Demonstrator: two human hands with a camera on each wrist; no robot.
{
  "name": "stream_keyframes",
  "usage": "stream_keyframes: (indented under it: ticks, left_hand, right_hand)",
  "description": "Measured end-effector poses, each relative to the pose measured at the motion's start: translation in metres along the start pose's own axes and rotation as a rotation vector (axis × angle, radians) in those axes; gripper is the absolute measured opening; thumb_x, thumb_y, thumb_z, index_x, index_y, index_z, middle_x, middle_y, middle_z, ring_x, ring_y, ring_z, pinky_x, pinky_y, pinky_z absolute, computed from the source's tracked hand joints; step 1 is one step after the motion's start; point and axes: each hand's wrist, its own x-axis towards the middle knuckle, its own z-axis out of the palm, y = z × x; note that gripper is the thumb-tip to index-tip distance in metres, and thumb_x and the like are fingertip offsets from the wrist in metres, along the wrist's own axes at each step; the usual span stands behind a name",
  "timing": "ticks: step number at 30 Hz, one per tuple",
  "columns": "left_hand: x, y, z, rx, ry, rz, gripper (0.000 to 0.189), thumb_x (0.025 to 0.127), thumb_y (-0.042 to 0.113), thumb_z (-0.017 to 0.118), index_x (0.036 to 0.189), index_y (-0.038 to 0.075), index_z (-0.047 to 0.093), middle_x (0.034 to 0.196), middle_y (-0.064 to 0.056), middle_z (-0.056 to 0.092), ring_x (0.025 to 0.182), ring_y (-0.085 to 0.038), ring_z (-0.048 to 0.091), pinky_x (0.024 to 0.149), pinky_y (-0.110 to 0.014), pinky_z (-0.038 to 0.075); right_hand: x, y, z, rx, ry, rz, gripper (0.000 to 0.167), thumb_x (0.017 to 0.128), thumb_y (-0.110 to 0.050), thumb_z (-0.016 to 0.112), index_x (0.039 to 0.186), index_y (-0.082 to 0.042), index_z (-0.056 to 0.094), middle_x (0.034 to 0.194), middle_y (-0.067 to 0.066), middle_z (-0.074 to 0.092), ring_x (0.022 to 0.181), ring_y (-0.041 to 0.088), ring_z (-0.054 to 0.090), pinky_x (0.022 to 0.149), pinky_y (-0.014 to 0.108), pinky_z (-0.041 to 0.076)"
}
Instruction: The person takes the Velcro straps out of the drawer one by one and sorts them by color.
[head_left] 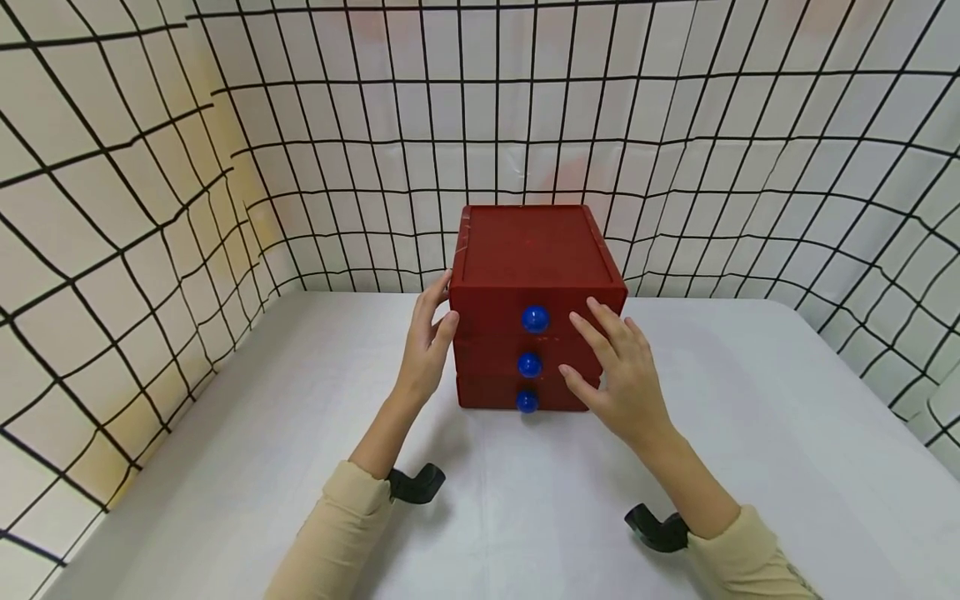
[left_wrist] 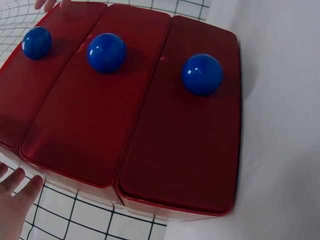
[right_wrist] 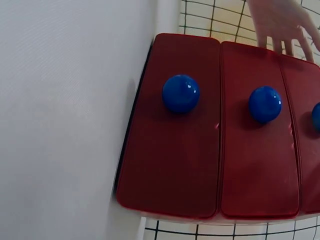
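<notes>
Red boxy cabinet [head_left: 517,271] near white desk's [head_left: 517,508] far edge: three blue-round-knobbed drawers [head_left: 490,354] closed, none pulled out. Left hand [head_left: 426,346], right hand [head_left: 628,379]: grips spread.

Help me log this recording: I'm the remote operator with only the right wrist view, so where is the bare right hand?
Observer: In the head view, the bare right hand overlaps the right part of the front of the glossy red three-drawer cabinet.

Operator: My right edge cuts off one glossy blue round knob; does it show whole elsewhere?

Observer: Yes, the head view shows that knob whole.
</notes>
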Motion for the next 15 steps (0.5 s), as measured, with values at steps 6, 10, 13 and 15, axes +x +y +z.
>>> stream_keyframes:
  ticks: [6,10,13,15]
  left_hand:
    - [0.004,-0.024,0.000,-0.003,-0.001,0.021,0.049,0.096,0.024,0.036,0.143,0.017,0.026,0.142,-0.005,0.031,0.128,-0.021,0.033,0.097,-0.047,0.041]
    - [0.006,-0.033,0.000,0.018,0.007,0.049,0.054,0.095,0.043,0.035,0.143,0.019,0.026,0.144,0.000,0.030,0.128,-0.019,0.034,0.095,-0.048,0.042]
    - [0.006,-0.023,0.000,0.017,0.007,0.041,0.052,0.096,0.036,0.033,0.143,0.014,0.026,0.144,-0.004,0.030,0.128,-0.022,0.033,0.097,-0.048,0.040]
    - [0.006,-0.013,0.000,0.008,0.003,0.023,0.048,0.097,0.024,0.032,0.143,0.010,0.025,0.144,-0.008,0.030,0.129,-0.024,0.033,0.098,-0.049,0.038]
  right_hand:
    - [0.002,-0.002,0.006,0.025,-0.012,-0.009,0.059,0.091,-0.052,0.036,0.132,-0.010,0.045,0.142,0.013,0.037,0.127,0.030,0.037,0.104,0.056,0.027]
    - [0.002,-0.004,0.009,0.030,-0.026,-0.014,0.059,0.092,-0.052,0.036,0.133,-0.011,0.044,0.142,0.013,0.036,0.129,0.029,0.035,0.103,0.056,0.028]
    - [0.003,-0.006,0.011,0.036,-0.017,-0.024,0.057,0.092,-0.050,0.038,0.134,-0.011,0.043,0.144,0.013,0.035,0.129,0.031,0.035,0.102,0.057,0.028]
    - [0.004,-0.007,0.012,0.040,-0.015,-0.028,0.054,0.090,-0.040,0.050,0.135,-0.011,0.042,0.144,0.013,0.034,0.130,0.032,0.034,0.102,0.057,0.028]
